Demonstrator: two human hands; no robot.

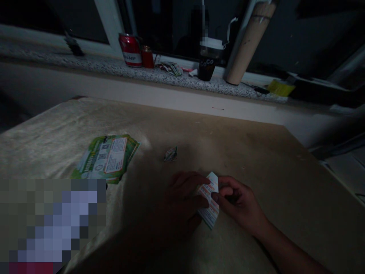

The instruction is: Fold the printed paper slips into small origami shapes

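Observation:
Between my hands is a folded printed paper (210,213), white with orange and blue print and a thin green edge. My left hand (185,194) lies in shadow on its left side, fingers bent over the paper and holding it. From the right, my right hand (242,201) pinches the paper's edge between thumb and curled fingers. A small folded piece of printed paper (170,153) sits on the table beyond my left hand. Farther left is a stack of green printed leaflets (115,156), slightly fanned out.
The table (253,152) has a pale cover and meets a wall below a speckled windowsill (97,68). On the sill stand a red can (130,51), a small red container (147,58), a dark lidded cup (207,62) and a tall cardboard tube (249,42). A blurred patch hides the lower left.

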